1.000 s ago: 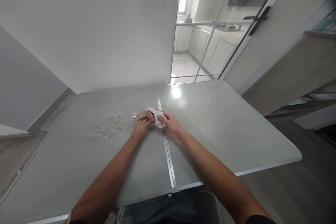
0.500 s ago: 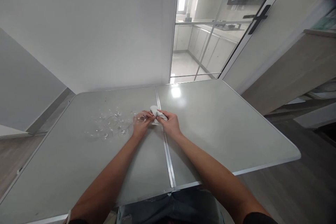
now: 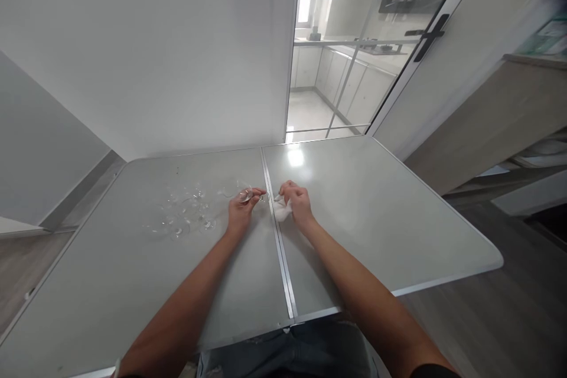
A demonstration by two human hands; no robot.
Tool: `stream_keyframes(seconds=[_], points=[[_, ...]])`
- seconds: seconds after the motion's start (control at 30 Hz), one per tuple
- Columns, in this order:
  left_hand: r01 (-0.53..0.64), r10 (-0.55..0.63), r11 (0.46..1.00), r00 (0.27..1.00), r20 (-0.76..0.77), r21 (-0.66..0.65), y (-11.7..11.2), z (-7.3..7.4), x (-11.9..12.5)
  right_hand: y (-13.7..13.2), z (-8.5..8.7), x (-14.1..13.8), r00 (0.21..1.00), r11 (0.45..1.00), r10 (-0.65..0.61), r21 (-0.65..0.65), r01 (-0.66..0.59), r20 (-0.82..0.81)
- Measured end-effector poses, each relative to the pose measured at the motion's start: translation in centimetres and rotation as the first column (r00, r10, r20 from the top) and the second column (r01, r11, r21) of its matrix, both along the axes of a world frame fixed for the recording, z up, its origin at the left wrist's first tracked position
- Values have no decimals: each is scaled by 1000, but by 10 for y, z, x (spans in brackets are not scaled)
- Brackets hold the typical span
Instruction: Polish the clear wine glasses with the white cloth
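My left hand (image 3: 241,209) is closed on a clear drinking glass (image 3: 245,195), which lies tilted above the table just left of its metal seam. The glass looks stemmed, but its outline is faint. Across the seam, my right hand (image 3: 299,205) grips a crumpled white cloth (image 3: 282,210) that hangs from bent fingers. Cloth and glass are apart. To the left of my left hand, several clear glasses (image 3: 190,209) stand close together, their see-through edges hard to separate.
The pale table (image 3: 372,212) has a metal seam (image 3: 282,260) down its middle and a metal rim. A white wall borders its far side. Beyond the far right edge is a glass door with a black handle (image 3: 429,38); wooden shelving (image 3: 482,118) stands at right.
My hands have moved apart. The right one has drawn the cloth away from the glass to the right of the seam, while the left one keeps hold of the glass.
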State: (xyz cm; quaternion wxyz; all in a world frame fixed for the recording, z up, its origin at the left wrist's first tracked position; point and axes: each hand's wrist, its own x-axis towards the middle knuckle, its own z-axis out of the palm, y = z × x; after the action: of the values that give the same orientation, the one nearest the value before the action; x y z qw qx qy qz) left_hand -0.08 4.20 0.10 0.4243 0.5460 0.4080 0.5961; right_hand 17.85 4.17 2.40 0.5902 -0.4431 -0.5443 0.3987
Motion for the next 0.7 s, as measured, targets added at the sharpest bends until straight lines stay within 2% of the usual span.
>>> stream_keyframes(seconds=[0.1, 0.2, 0.27, 0.4, 0.47, 0.57, 0.63, 0.7], points=[[25, -27, 998, 999, -32, -50, -1, -1, 3, -4, -2, -7, 961, 992, 51, 97, -80, 273], [63, -62, 994, 998, 9, -87, -2, -3, 4, -6, -8, -13, 878, 978, 102, 112, -174, 468], [116, -117, 990, 993, -13, -74, -2, -4, 4, -6, -11, -15, 817, 984, 66, 98, -148, 572], [252, -240, 965, 962, -133, 78, -3, -3, 2, -5, -12, -15, 662, 986, -49, 143, -88, 748], [275, -252, 952, 953, -167, 133, -2, -3, 2, -5, -11, -15, 572, 974, -109, 203, -104, 813], [273, -247, 954, 950, -189, 126, -2, -3, 2, -3, -9, -14, 476, 958, -162, 254, -133, 864], [233, -216, 966, 965, -146, 112, -1, -3, 3, 1, -9, -8, 468, 966, -169, 240, -96, 867], [158, -154, 983, 987, -52, 91, -2, -3, 3, 9, -10, 4, 514, 980, -183, 197, 28, 838]])
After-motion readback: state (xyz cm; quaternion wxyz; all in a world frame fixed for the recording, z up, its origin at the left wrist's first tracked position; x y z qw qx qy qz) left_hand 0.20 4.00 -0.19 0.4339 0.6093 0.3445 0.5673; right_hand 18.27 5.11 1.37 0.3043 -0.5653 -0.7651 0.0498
